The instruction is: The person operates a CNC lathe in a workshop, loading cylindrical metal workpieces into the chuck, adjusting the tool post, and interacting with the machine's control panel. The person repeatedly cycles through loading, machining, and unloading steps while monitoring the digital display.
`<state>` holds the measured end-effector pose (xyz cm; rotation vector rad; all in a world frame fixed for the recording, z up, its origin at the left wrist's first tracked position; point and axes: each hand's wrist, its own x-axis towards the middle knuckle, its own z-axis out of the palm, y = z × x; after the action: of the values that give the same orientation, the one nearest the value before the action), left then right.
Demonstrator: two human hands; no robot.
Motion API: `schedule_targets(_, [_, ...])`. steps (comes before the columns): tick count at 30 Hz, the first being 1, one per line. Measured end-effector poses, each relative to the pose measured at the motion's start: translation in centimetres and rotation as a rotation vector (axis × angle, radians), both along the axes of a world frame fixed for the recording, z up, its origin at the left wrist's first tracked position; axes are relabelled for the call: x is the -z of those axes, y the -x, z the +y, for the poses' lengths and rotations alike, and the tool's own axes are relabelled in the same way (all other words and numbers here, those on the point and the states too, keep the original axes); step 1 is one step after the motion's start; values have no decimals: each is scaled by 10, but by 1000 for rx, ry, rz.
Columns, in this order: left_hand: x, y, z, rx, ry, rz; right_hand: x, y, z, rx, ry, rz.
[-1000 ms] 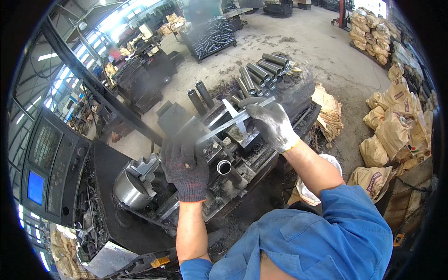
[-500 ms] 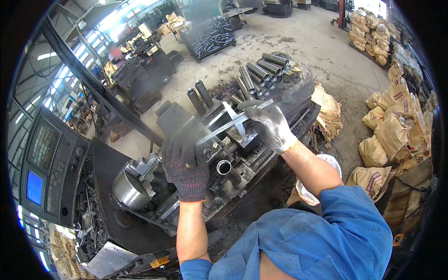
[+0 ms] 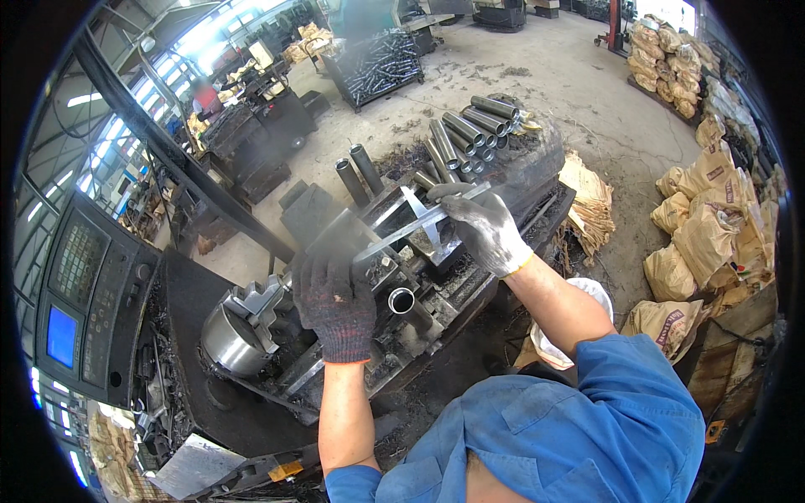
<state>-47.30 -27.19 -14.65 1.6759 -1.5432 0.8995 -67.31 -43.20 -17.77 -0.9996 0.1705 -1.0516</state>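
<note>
A long metal caliper [image 3: 394,238] lies slantwise between my two hands, its jaws [image 3: 426,216] crossing the beam nearer the right hand. My right hand [image 3: 484,228], in a whitish, soiled glove, grips the caliper's upper right part, thumb and fingers closed around it. My left hand [image 3: 335,298], in a dark knit glove with an orange cuff, is at the lower left end of the beam. Its fingers appear closed on that end, though their tips are partly hidden and blurred. Just right of the left glove, an open-ended metal tube [image 3: 407,307] stands on the machine.
A lathe chuck [image 3: 239,337] sits left of my left hand, beside a control panel [image 3: 80,302]. Several finished tubes [image 3: 478,134] lie on the far ledge, with two upright tubes [image 3: 359,174] nearby. Filled sacks [image 3: 704,226] line the right side.
The caliper and my right hand have dipped very slightly. My left hand has barely shifted. Both hands keep the same grip.
</note>
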Motion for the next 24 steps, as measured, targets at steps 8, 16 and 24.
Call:
schedule_targets(8, [2, 0, -1, -8, -21, 3, 4, 5, -4, -55, -24, 8])
schedule_targets(16, [37, 18, 42, 120, 114, 566, 11, 36, -20, 306, 142, 271])
schedule_targets(24, [162, 42, 17, 84, -590, 1024, 19, 40, -31, 309, 45, 158])
